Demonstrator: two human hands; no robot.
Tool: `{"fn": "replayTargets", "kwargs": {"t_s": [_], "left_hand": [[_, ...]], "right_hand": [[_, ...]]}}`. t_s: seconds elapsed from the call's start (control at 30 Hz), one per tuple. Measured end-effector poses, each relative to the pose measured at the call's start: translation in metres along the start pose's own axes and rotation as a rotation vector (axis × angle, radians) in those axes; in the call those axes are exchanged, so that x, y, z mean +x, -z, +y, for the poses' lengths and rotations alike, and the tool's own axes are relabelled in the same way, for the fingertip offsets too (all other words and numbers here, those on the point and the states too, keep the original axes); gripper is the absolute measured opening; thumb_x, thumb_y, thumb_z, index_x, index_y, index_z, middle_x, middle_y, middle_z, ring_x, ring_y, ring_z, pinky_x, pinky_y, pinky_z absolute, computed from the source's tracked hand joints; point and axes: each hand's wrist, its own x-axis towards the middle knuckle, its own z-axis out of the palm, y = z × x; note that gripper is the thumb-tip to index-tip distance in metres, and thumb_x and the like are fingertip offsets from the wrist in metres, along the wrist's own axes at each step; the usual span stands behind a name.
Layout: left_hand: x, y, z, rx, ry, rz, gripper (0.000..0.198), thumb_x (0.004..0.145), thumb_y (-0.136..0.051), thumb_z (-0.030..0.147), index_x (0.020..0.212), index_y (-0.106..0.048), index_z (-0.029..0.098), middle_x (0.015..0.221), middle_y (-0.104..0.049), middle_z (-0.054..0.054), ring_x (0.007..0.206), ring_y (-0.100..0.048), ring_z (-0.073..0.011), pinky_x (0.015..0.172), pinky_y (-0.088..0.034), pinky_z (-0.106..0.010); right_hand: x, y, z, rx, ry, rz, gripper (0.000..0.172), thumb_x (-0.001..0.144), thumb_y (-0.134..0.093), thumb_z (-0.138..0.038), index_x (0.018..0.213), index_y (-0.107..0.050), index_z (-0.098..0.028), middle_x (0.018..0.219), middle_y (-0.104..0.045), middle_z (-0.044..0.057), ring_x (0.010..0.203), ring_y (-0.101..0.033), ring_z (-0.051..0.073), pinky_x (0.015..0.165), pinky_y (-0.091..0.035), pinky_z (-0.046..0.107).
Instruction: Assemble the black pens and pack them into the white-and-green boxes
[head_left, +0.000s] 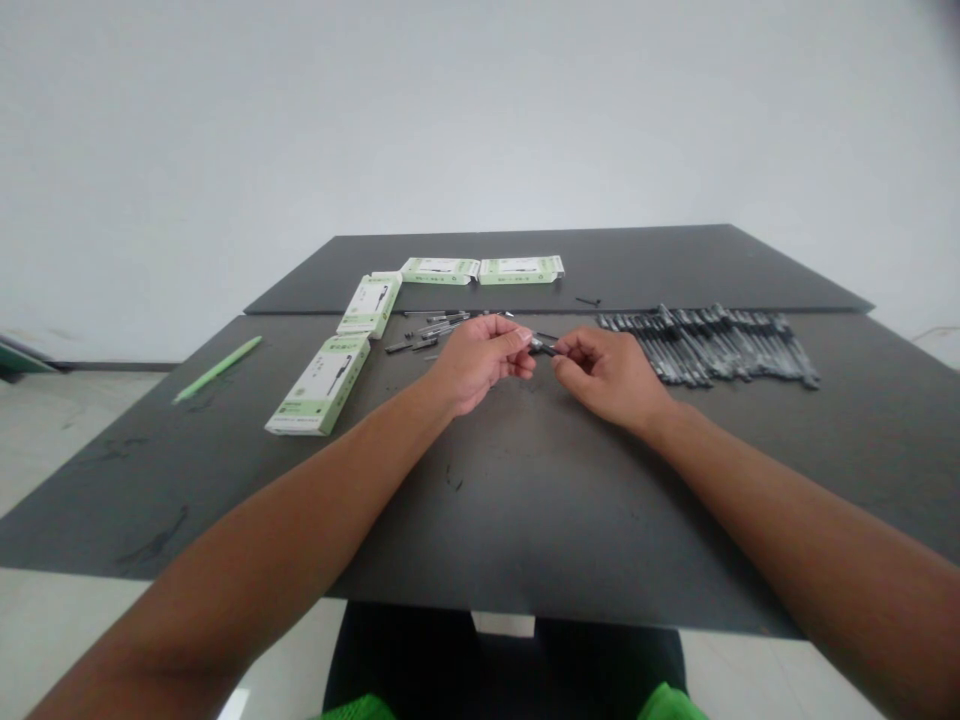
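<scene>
Above the middle of the table, a pen (pixel 541 347) with black and clear parts spans the gap between my two hands. My left hand (pixel 484 362) pinches one end of it with thumb and fingers. At the other end, my right hand (pixel 611 375) closes on its dark part. Several loose pens and pen parts (pixel 442 326) lie just behind and left of my left hand. A dense row of black and clear pens (pixel 712 345) lies side by side to the right of my right hand. Fingers hide much of the held pen.
Green-and-white pen boxes (pixel 322 385) lie in a bent line from the left to the back, another box (pixel 520 269) ending it. A bright green pen-like stick (pixel 219 369) rests at far left. Small black bits (pixel 589 301) lie near the seam of the dark table (pixel 517 530).
</scene>
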Motion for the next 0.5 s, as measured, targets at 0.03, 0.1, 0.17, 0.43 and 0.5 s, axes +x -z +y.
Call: {"fn": "replayTargets", "kwargs": {"t_s": [0.03,0.1,0.17,0.43,0.5], "left_hand": [[-0.0001,-0.0003,0.0001,0.001,0.001,0.001,0.027,0.093,-0.090,0.028,0.095,-0.067,0.014,0.075,-0.073,-0.003,0.067,-0.073,-0.0147,0.069,-0.063,-0.030],[-0.0004,-0.0007,0.0002,0.005,0.003,0.003,0.029,0.093,-0.091,0.029,0.095,-0.067,0.014,0.075,-0.073,-0.002,0.067,-0.073,-0.0146,0.069,-0.063,-0.030],[-0.0006,-0.0009,0.0002,0.010,0.007,0.005,0.030,0.092,-0.092,0.030,0.095,-0.067,0.014,0.076,-0.073,-0.002,0.068,-0.073,-0.0144,0.070,-0.063,-0.030],[-0.0016,-0.0016,0.0002,0.003,-0.002,0.000,0.027,0.093,-0.090,0.028,0.095,-0.067,0.014,0.076,-0.072,-0.002,0.066,-0.073,-0.0141,0.068,-0.063,-0.029],[-0.0019,-0.0022,0.0006,0.004,0.000,0.004,0.027,0.093,-0.090,0.027,0.095,-0.067,0.014,0.076,-0.072,-0.002,0.067,-0.073,-0.0140,0.069,-0.063,-0.029]], "right_hand": [[-0.0001,0.0001,-0.0002,0.001,0.000,0.001,0.009,0.090,-0.069,-0.028,0.085,-0.071,-0.021,0.068,-0.067,-0.001,0.060,-0.057,0.015,0.062,-0.041,0.031],[-0.0002,0.0000,-0.0003,0.000,0.002,0.004,0.009,0.090,-0.069,-0.028,0.086,-0.072,-0.021,0.068,-0.067,-0.001,0.060,-0.057,0.015,0.062,-0.042,0.030],[-0.0004,-0.0003,0.0001,-0.006,0.003,0.009,0.009,0.090,-0.069,-0.028,0.086,-0.072,-0.020,0.068,-0.067,-0.001,0.060,-0.057,0.015,0.062,-0.041,0.030],[-0.0009,-0.0009,0.0016,0.005,-0.005,0.008,0.009,0.090,-0.069,-0.027,0.085,-0.072,-0.020,0.068,-0.066,-0.002,0.060,-0.056,0.014,0.063,-0.041,0.030],[-0.0008,-0.0011,0.0019,0.010,-0.010,0.008,0.009,0.090,-0.069,-0.028,0.085,-0.072,-0.021,0.067,-0.066,-0.002,0.059,-0.055,0.014,0.063,-0.041,0.031]]}}
